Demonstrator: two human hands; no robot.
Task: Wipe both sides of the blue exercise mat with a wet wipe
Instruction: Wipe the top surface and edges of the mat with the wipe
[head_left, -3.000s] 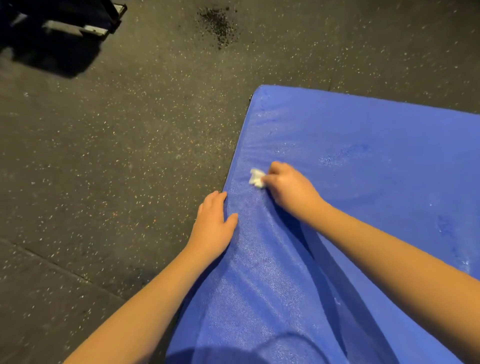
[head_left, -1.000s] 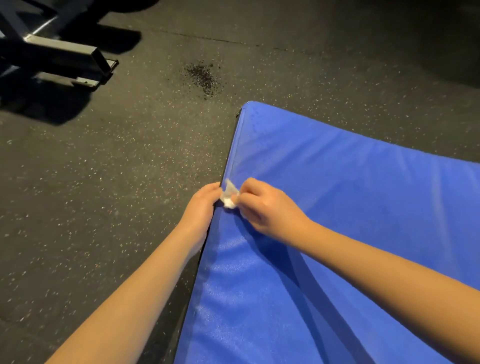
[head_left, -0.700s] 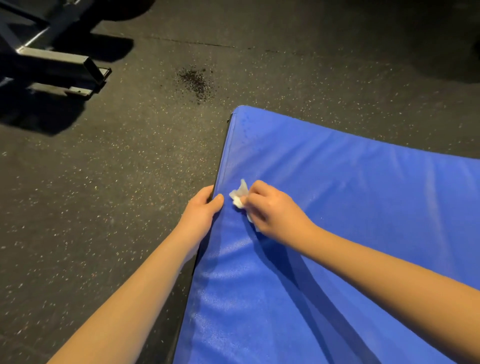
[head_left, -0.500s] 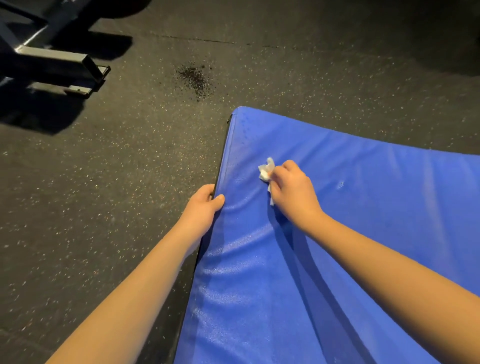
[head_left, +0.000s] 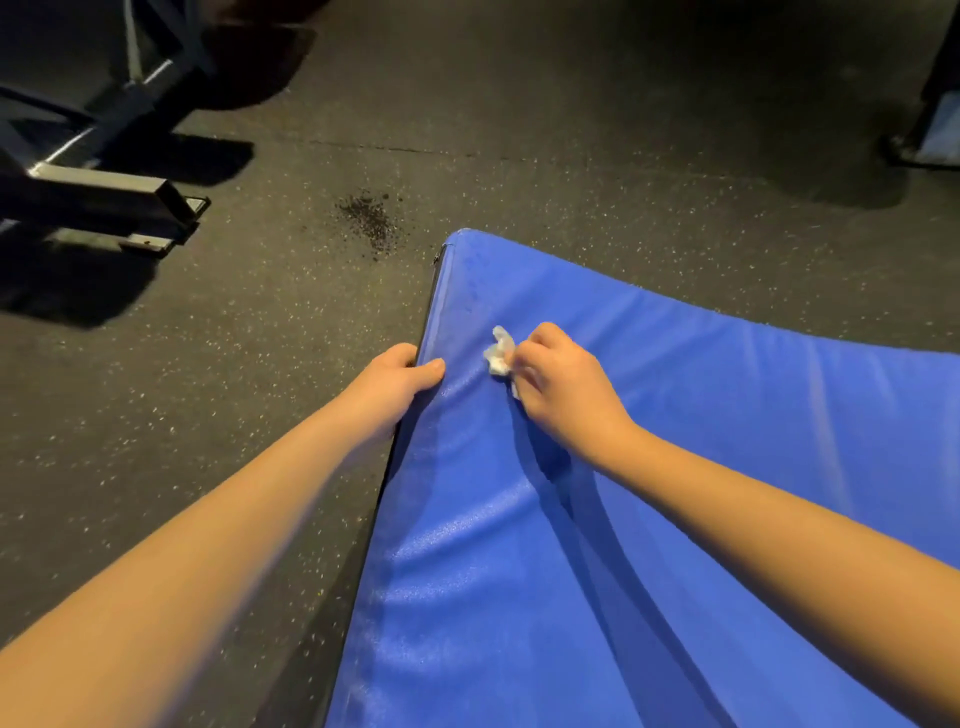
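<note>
Now grips blue mat (head_left: 675, 467) edge with left hand (head_left: 397, 382). Pinches crumpled wet wipe (head_left: 500, 356) against mat with right hand (head_left: 566, 395).

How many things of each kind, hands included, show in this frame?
hands: 2 (left hand, right hand)
blue mat: 1
wet wipe: 1
metal equipment frame: 1
cut-off object, far right edge: 1
Total: 6
</note>
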